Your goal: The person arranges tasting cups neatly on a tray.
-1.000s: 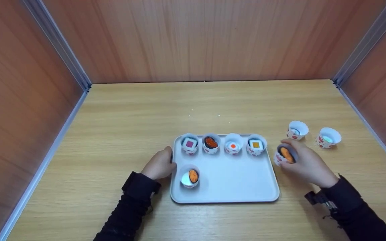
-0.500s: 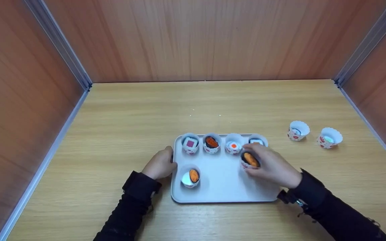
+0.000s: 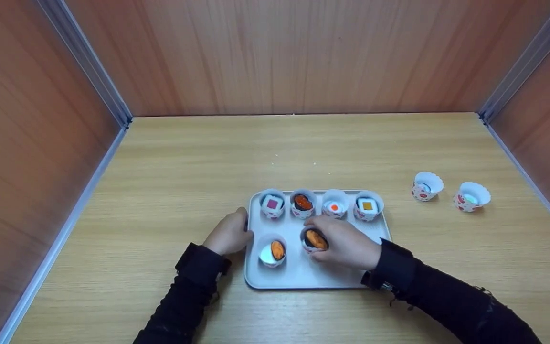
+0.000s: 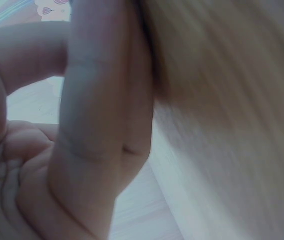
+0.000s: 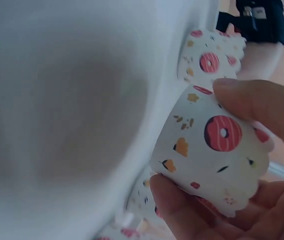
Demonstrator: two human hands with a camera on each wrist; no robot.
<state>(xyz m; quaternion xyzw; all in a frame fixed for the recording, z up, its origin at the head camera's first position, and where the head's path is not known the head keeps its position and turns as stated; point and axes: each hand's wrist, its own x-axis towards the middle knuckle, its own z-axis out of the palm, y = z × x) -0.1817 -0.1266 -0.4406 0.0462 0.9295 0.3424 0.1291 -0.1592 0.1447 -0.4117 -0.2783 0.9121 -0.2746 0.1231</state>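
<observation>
My right hand [image 3: 346, 244] grips a donut-print paper cup [image 5: 202, 142] between thumb and fingers, over the middle of the white tray [image 3: 313, 281]. An orange-topped sushi piece [image 3: 316, 239] with a dark band sits inside it. Whether the cup's base touches the tray I cannot tell. At the tray's left edge my left hand [image 3: 229, 232] holds the rim, thumb on the inner side. Left of the held cup stands another paper cup [image 3: 266, 262] with an orange-topped piece. Several filled cups, one with a red-topped piece [image 3: 302, 201], line the tray's far edge.
Two more paper cups, a nearer-to-middle cup [image 3: 427, 186] and a far-right cup [image 3: 471, 197], stand on the table right of the tray. Small white crumbs [image 3: 314, 163] lie beyond it. Wooden panels [image 3: 275, 57] enclose the back and both sides.
My right hand has carried the cup with the orange-topped piece leftward from beside the tray to over its middle. The left hand has stayed at the tray's edge.
</observation>
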